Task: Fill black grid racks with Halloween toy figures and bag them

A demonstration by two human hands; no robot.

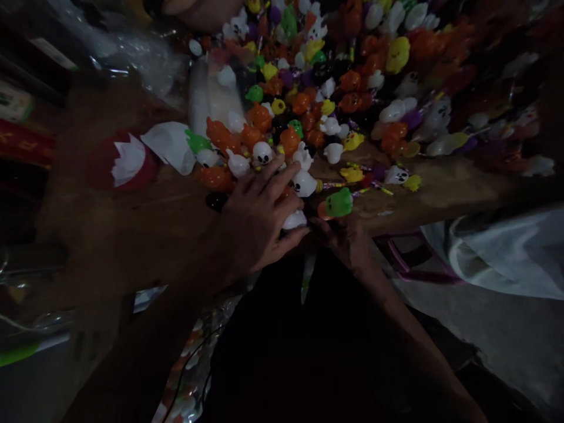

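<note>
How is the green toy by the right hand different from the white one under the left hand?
The green toy is bright green and lies in plain view just past the right hand; the white toy is white and partly covered by the left hand. Both are small glossy plastic figures at the wooden table's near edge.

Left hand covers part of white ghost toy; far toy pile blurred, cut off at top edge; near area too dark.

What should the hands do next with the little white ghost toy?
Probably slide the white ghost toy off the table edge into the right hand. The left hand already covers it, and the right hand sits just below the edge.
</note>
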